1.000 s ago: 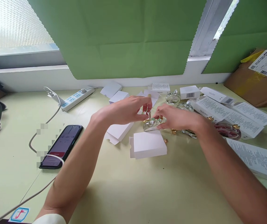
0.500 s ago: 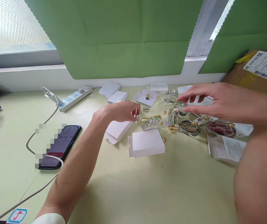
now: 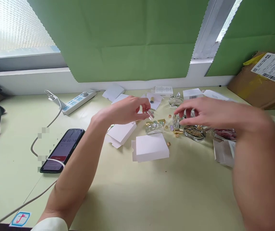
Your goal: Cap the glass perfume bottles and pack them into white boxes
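Pinching a small clear tube (image 3: 149,113) with a silvery end between thumb and fingertips, the left hand (image 3: 127,110) is closed firmly on it. It holds the tube in the air just above mid-frame, over a squat clear glass bottle (image 3: 154,128) that lies on the pale yellow-green table (image 3: 132,192). The right hand (image 3: 207,112), centre right, is motion-blurred. Its fingers curl down over an upright clear glass bottle (image 3: 177,120); whether it grips, touches or only hovers cannot be told.

Risks, as judged:
- The tube is thin and held only at the fingertips. A slip would drop it among the loose gold caps (image 3: 161,121), where it would be hard to find.
- The right hand is moving fast over crowded glass. A knock could tip the upright bottle into the ornate gold-patterned bottle (image 3: 195,132) beside it.
- The flat white card box (image 3: 151,147) lies just below the bottles, so anything that rolls would catch on it or slide under it.

Writing:
- The black phone (image 3: 64,149), left of centre, shows a timer reading 00:00:19.
- The small white carton (image 3: 193,94) carries a barcode with no legible digits.
- The brown cardboard box (image 3: 255,86), upper right, has a shipping label (image 3: 273,67) with barcodes. The print is too small to read.
- The blue-bordered sticker (image 3: 20,219), lower left, bears a red mark that is unclear.
- No brand name is readable anywhere.
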A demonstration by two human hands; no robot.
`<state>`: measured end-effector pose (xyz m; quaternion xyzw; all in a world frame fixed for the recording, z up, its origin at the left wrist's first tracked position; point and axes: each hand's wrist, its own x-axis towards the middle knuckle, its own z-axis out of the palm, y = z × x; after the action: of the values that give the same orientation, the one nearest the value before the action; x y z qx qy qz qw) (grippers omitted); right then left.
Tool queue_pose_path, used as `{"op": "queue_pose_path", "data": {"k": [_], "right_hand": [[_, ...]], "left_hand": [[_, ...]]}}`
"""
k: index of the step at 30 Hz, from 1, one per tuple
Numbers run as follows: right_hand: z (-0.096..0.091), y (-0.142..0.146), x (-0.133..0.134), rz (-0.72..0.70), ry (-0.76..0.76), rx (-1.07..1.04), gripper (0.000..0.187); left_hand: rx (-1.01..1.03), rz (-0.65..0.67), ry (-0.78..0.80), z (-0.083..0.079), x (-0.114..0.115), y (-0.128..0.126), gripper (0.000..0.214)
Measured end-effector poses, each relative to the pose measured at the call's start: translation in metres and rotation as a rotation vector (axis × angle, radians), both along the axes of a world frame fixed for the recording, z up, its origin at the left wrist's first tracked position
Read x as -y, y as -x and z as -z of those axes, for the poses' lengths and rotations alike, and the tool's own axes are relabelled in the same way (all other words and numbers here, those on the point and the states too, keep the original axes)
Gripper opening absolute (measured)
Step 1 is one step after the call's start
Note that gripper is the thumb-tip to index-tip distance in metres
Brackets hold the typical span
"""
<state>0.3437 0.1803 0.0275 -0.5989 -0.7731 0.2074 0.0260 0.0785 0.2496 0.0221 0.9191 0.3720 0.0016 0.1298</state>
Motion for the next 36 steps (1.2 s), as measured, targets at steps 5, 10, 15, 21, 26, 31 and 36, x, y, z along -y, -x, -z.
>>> {"op": "queue_pose_path", "data": {"k": [5,10,15,21,26,31,36], "right_hand": [[0.028,0.037,-0.016,-0.117,0.225,0.052,0.029],[0.041,0.050,-0.021,-0.101,0.200,0.089,0.034],[0.045,0.054,-0.022,-0.123,0.192,0.092,0.021],[0.053,0.053,-0.026,-0.138,0.165,0.052,0.021],[0.053,0.052,-0.028,-0.140,0.183,0.039,0.022],[0.054,0.051,-0.028,-0.150,0.164,0.018,0.023],[0.055,0.053,-0.027,-0.153,0.144,0.032,0.026]], "left_hand": [[0.044,0.106,-0.036,-0.002,0.009,-0.005,0.022],[0.049,0.139,-0.048,0.005,0.005,-0.008,0.020],[0.046,0.166,-0.004,0.011,0.007,-0.012,0.020],[0.031,0.193,0.038,0.017,0.008,-0.017,0.016],[0.050,0.200,0.055,0.015,0.007,-0.015,0.023],[0.196,0.110,0.026,0.015,0.011,-0.021,0.038],[0.443,0.024,-0.073,0.030,0.018,-0.042,0.045]]}}
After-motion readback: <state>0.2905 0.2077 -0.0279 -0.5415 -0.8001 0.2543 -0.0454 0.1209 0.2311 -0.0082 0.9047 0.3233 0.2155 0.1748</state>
